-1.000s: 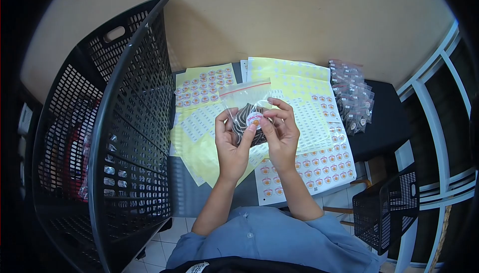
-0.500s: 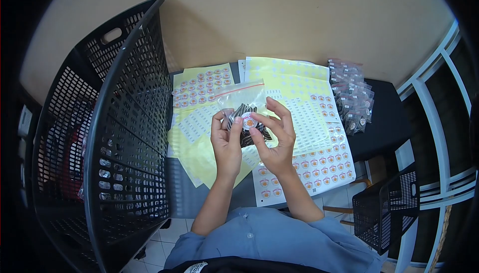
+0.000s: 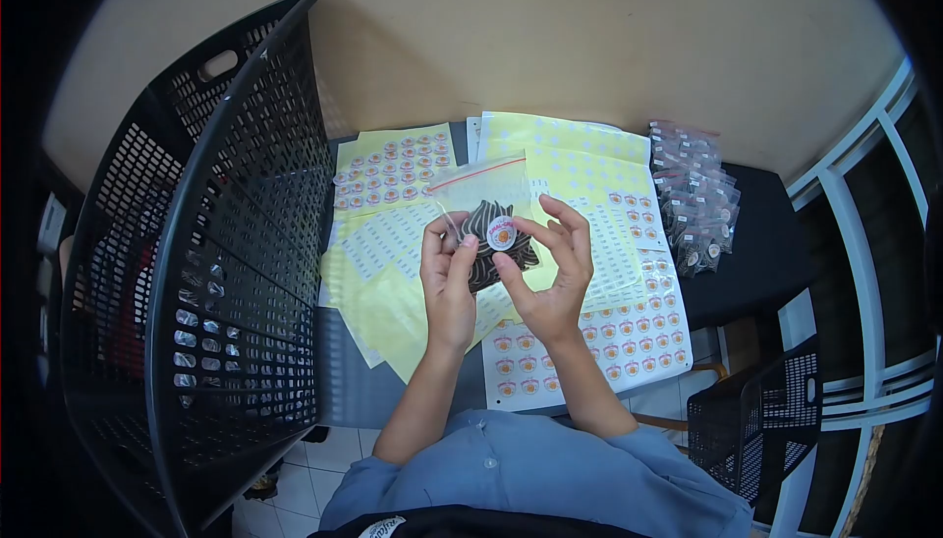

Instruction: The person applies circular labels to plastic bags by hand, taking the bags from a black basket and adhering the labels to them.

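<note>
Between my hands is a clear zip bag (image 3: 481, 184) with a red strip along its top, tilted, with dark brown striped pieces inside. A round white sticker (image 3: 502, 234) with an orange and pink print sits on its front. My left hand (image 3: 448, 287) grips the bag's left side, thumb on the front and fingers partly hidden behind. At the right side, my right hand (image 3: 555, 287) holds the bag, its index fingertip at the sticker's edge and its thumb just below. Under the hands lie sheets of round stickers (image 3: 629, 341).
A large black perforated basket (image 3: 246, 243) stands at the left. Yellow backing sheets (image 3: 580, 150) and small-label sheets (image 3: 378, 243) overlap on the grey table. Filled bags (image 3: 693, 199) are piled at the back right. Another black basket (image 3: 756, 420) is lower right.
The sticker is now more fully exposed, as my right fingers have shifted from over it to its right edge. The bag is slightly lower and turned a little.
</note>
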A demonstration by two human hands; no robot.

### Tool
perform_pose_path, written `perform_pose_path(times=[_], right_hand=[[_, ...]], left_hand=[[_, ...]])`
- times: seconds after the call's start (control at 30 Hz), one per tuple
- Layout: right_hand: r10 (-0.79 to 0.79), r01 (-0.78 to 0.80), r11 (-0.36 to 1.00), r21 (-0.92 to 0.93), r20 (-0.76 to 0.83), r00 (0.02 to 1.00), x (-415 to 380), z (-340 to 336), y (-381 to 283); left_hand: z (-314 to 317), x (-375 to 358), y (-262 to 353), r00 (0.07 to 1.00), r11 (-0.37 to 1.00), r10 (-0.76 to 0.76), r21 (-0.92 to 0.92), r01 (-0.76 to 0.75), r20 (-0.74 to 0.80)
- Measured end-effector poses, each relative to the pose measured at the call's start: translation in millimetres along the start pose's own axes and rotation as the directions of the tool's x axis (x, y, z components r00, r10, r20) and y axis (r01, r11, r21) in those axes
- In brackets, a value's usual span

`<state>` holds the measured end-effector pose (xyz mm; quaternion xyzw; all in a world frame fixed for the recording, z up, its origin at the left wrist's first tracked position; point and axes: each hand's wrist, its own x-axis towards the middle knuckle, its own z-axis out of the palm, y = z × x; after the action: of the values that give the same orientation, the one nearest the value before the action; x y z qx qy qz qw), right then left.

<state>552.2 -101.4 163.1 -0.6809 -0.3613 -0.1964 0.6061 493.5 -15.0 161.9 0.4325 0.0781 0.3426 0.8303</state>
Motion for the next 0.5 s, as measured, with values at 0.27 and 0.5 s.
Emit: perform_pose_path(times=[0.27,0.5], right_hand=[[0.157,-0.159,0.975,0.155,0.028,0.987,0.8,-0.5,10.8],[0.17,-0.177,0.959,0.222,0.051,0.984,-3.2,3.8,10.6]], left_hand=[[9.6,-0.9,-4.2,0.997,0.993,0.076,0.088,-0.079,0.029],[10.6,-5.7,-2.7,0.976,0.952,0.198,0.218,-0.213,0.089]])
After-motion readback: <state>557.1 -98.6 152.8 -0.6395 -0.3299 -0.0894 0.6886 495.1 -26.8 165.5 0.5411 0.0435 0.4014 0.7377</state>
